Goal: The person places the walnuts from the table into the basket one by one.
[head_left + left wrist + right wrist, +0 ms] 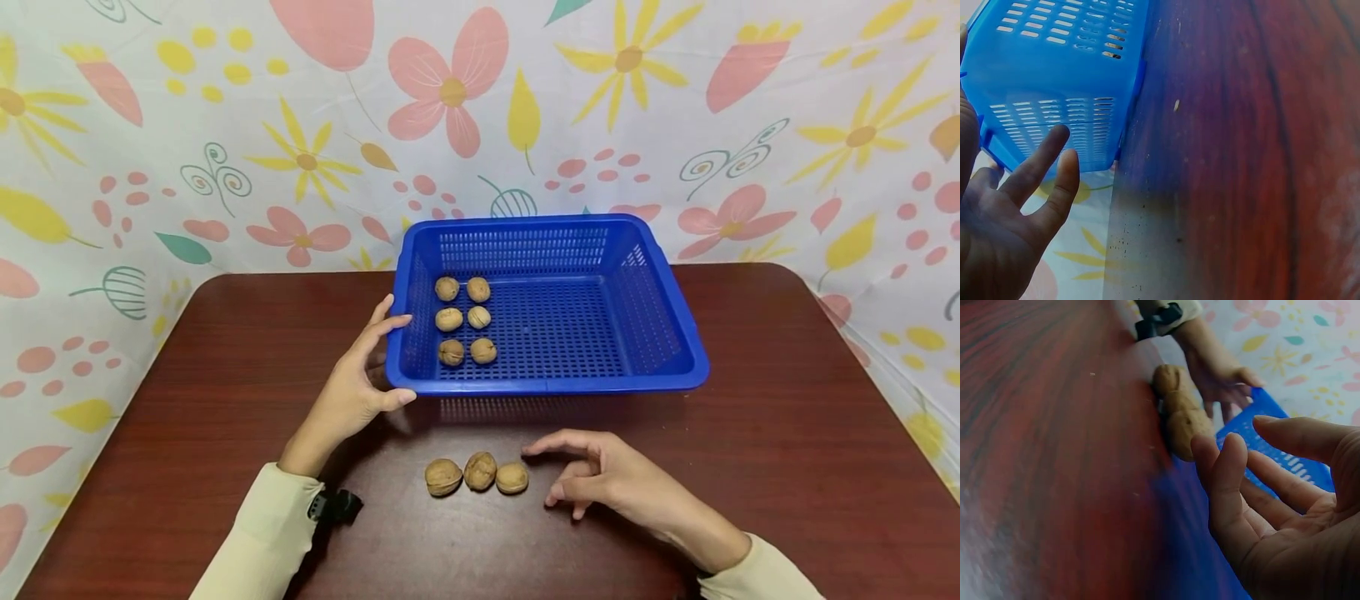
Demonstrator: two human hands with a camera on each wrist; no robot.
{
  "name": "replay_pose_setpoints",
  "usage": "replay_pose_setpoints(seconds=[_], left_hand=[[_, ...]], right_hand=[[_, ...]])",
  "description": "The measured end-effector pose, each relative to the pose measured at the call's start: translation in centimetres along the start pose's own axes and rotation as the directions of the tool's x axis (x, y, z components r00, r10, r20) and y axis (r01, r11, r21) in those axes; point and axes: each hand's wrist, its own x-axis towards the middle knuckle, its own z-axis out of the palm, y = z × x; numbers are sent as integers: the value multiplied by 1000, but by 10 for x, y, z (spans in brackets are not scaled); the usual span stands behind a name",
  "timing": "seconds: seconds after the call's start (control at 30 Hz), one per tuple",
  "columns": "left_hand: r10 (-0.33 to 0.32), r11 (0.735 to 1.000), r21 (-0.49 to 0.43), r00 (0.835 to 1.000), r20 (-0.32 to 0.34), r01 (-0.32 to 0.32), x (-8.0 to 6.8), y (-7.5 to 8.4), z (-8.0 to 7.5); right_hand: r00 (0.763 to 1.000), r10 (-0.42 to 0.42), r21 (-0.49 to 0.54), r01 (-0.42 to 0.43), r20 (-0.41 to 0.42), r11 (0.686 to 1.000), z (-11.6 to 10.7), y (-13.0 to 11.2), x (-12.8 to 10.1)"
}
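Observation:
A blue plastic basket [551,386] stands on the table, with several walnuts [448,319] in two columns along its left side. My left hand [352,387] holds the basket's front left corner, thumb at the front rim and index fingertip on the left rim. In the left wrist view, two of its fingers [1054,194] stretch free beside the basket wall. Three walnuts [480,472] lie in a row on the table in front of the basket. Just right of that row hovers my right hand [611,483], fingers loosely bent and parted, nothing between them.
The dark reddish-brown wooden table [787,467] has rounded far corners. Behind it hangs a white cloth [645,150] with a floral print. A black band [335,507] is strapped around the left wrist at the pale sleeve [270,521].

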Motion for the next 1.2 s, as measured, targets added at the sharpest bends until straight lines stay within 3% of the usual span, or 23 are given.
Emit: replay_pose_setpoints(seconds=[0.3,0.5,0.7,1.0,1.2], left_hand=[[-10,1000,-3,1000,6,10,-1,2,1],[-14,1000,9,1000,6,14,-1,3,0],[22,1000,-8,1000,10,-21,0,1,0],[19,1000,-7,1000,9,-19,0,0,0],[23,1000,-16,1000,12,-23,1,2,0]], right_hand=[[998,59,18,-59,-14,998,15,8,14],[999,39,36,-39,-7,999,20,12,18],[999,32,43,-31,-31,999,25,14,21],[994,52,5,-52,-94,999,32,14,25],[995,43,3,-43,-90,999,31,7,21]])
